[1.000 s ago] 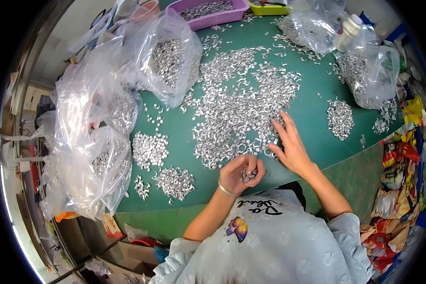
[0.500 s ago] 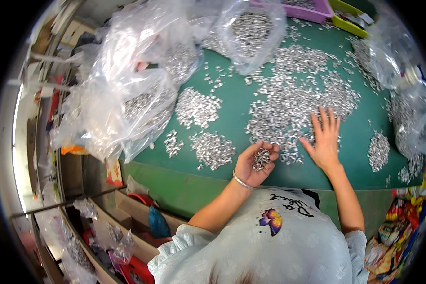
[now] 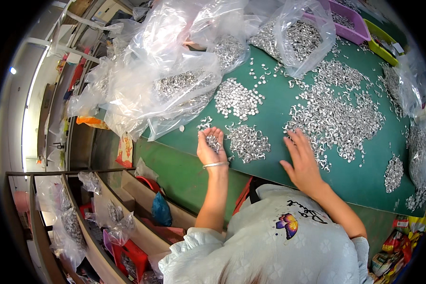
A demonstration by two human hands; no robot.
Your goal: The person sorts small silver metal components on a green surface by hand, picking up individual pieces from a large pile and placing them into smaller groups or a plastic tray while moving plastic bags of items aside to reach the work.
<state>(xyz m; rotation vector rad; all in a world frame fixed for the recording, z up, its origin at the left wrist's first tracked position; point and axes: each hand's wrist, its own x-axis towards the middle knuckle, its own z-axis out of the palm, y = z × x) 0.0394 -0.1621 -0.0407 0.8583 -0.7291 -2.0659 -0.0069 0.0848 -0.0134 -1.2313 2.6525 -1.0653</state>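
My left hand (image 3: 208, 154), a bracelet at its wrist, is cupped around a handful of small curved silvery metal pieces (image 3: 214, 143). It is above the table's near edge, between a little cluster of pieces (image 3: 205, 124) and a pile of crescent-like ones (image 3: 247, 143). Behind that pile lies another of rounder-looking pieces (image 3: 238, 98). My right hand (image 3: 302, 165) has its fingers spread, palm down, with the fingertips at the left edge of the large spread of metal pieces (image 3: 338, 118). Nothing shows in its grasp.
Clear plastic bags of metal pieces (image 3: 182, 87) crowd the left of the green table (image 3: 274, 106). An open bag (image 3: 303, 40) stands at the back, near purple (image 3: 359, 31) and yellow-green bins (image 3: 382, 49). A small pile (image 3: 393, 174) lies far right. Wooden compartments (image 3: 120, 208) are lower left.
My left hand has moved left with its metal pieces, towards the small cluster. My right hand has come left to the big spread's edge. The whole view has shifted and turned.
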